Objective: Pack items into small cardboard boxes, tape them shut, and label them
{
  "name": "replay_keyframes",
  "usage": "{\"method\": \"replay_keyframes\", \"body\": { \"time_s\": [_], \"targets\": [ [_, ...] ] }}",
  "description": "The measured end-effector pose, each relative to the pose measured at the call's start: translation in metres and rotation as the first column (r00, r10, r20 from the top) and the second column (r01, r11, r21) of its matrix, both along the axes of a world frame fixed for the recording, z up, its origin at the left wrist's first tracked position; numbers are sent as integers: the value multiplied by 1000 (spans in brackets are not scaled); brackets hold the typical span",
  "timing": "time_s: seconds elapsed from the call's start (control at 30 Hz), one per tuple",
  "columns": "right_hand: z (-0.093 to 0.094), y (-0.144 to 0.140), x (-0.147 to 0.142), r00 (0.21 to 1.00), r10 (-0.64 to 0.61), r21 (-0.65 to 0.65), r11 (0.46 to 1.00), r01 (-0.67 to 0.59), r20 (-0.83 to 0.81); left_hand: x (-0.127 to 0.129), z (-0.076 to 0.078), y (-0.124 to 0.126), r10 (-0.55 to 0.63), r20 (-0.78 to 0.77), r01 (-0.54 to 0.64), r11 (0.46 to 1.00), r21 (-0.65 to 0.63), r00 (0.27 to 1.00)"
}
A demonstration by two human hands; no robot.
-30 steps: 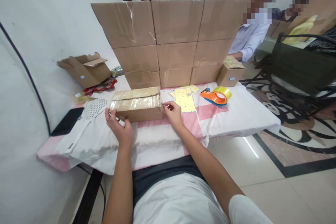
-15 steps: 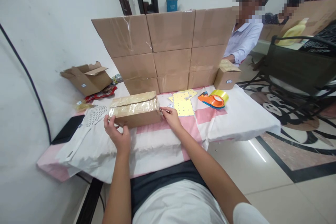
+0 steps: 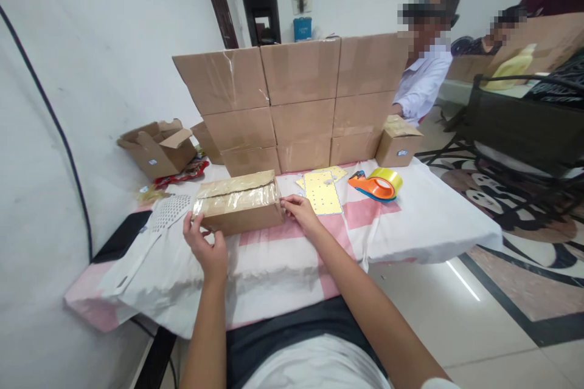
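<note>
A long brown cardboard box w/ clear tape on top is gripped betw. both hands, left hand curled on its near-left corner, right hand pinching its right end.

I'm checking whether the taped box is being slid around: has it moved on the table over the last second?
No. The taped box keeps its place beside the yellow sheet; only the camera view shifted.

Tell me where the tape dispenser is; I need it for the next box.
The tape dispenser lies on the table, right of the yellow sheet and before the small box.
</note>
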State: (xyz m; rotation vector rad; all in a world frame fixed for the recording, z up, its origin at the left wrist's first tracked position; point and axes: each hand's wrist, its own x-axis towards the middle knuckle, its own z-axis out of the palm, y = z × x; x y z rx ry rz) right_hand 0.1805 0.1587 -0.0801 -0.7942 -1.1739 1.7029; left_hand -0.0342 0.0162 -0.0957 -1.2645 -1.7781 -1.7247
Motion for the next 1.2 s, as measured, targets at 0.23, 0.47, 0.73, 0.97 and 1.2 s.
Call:
{"method": "replay_keyframes", "body": {
  "time_s": [0.23, 0.47, 0.73, 0.97, 1.2],
  "targets": [
    [-4, 0, -3, 1000, -20, 7, 1000, 20, 2, 0, -1, 0, -6, -12, 6, 1000, 15, 1000],
    [-5, -1, -3, 999, -32, 40, 999, 33, -8, 0, -2, 1, 3, -7, -3, 1000, 13, 1000],
    [-7, -3, -3, 999, -51, 63, 997, 51, -7, 4, -1, -1, 2, 34, -2, 1000, -10, 999],
    [-7, -4, -2, 999, -49, 73, 996, 49, -6, 4, -2, 0, -4, 38, 5, 1000, -29, 999],
    [-9, -3, -1, 999, -46, 77, 996, 46, 1, 2, -5, 0, 3, 34, -2, 1000, -28, 999]
  ]
}}
